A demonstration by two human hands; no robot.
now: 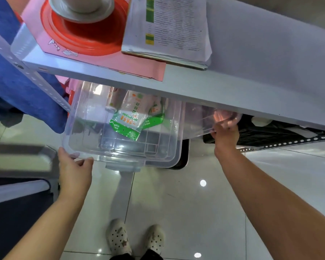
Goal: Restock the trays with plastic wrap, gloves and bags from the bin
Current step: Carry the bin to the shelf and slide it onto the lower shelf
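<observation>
A clear plastic bin (86,117) sits half under a white shelf, its near end jutting out over the floor. Inside it lie green-and-white printed bags (129,121) and a small roll-like pack (114,101), partly hidden by the shelf. My left hand (74,168) grips the bin's near left corner, fingers curled over the rim. My right hand (225,130) holds the rim at the bin's far right end, fingers hooked over the clear edge under the shelf.
The white shelf (251,72) carries a red lid with a white bowl (83,25), pink paper and a stack of printed sheets (169,29). Blue cloth (11,72) hangs left. A black crate (270,132) sits under the shelf at right. Glossy tile floor and my shoes lie below.
</observation>
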